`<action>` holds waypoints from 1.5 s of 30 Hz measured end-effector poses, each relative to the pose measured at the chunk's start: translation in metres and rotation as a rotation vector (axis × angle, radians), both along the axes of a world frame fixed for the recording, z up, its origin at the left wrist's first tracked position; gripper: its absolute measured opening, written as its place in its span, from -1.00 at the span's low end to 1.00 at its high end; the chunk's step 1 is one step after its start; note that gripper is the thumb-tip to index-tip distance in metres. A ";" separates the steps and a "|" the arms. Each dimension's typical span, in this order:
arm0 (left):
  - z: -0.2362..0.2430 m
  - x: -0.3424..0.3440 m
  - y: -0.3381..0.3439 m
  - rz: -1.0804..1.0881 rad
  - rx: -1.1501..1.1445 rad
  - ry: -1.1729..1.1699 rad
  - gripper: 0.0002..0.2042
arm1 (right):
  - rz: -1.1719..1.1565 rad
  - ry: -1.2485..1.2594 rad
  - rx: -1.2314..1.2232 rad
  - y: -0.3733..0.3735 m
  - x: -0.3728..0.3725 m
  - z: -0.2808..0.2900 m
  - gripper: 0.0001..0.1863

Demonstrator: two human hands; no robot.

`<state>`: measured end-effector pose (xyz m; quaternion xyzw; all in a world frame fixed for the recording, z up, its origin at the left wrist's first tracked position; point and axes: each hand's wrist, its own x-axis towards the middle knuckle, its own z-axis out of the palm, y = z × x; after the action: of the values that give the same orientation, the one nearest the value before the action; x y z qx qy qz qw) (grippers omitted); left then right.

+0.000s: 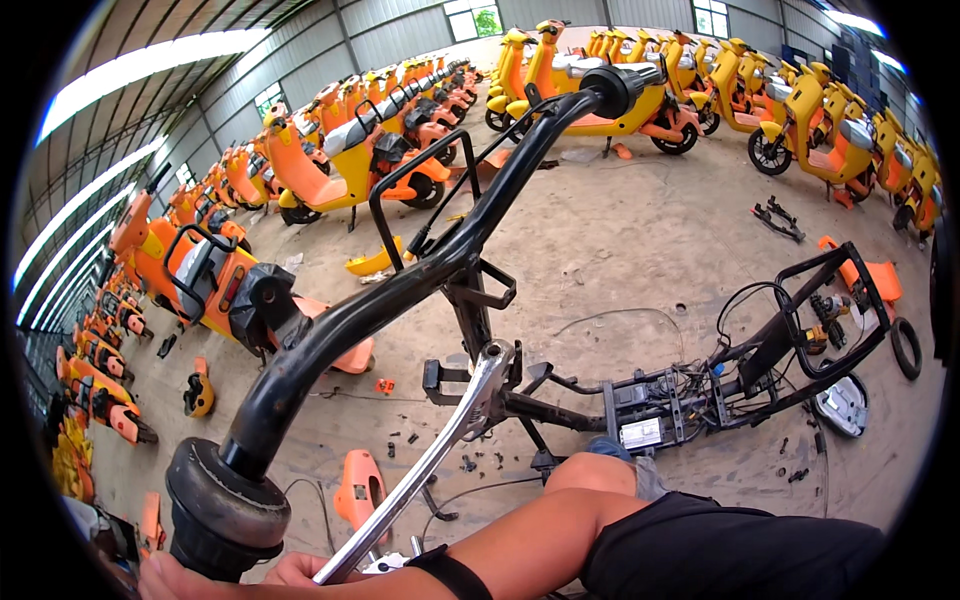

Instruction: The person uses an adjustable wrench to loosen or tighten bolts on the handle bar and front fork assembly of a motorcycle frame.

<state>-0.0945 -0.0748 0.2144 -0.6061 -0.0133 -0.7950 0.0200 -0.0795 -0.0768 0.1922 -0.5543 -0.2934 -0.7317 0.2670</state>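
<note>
Looking largely stripped, the scooter frame [552,408] on the floor [600,255] has its handlebar [360,320] not yet off, an orange panel [357,490] lying loose; a wrench [420,475] slants beside the steering stem [468,318], lower end near the hands [292,569], whose grip I cannot tell

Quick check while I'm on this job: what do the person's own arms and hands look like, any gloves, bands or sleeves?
The hand at the lower left and the fingers near it have no gloves. A plain black band circles the arm. Whether the black cloth is a sleeve or shorts, I cannot tell.
</note>
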 end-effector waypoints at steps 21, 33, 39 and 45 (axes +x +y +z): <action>0.003 -0.012 0.006 0.177 0.141 0.144 -0.94 | 0.022 -0.059 0.121 0.007 -0.011 0.012 -0.80; 0.025 -0.015 -0.008 -0.006 0.116 0.099 -0.88 | -0.082 -0.132 0.307 0.030 -0.025 0.028 -0.87; -0.017 0.001 -0.001 -0.041 0.103 0.142 -0.88 | -0.177 -0.048 0.186 0.000 -0.026 0.022 -0.79; -0.010 -0.015 0.016 -0.001 0.099 0.128 -0.87 | 0.051 0.053 0.092 0.010 -0.048 0.026 -0.67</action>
<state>-0.1091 -0.0590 0.2041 -0.6539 0.0274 -0.7544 0.0504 -0.1273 -0.0664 0.2181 -0.5529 -0.2664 -0.7225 0.3183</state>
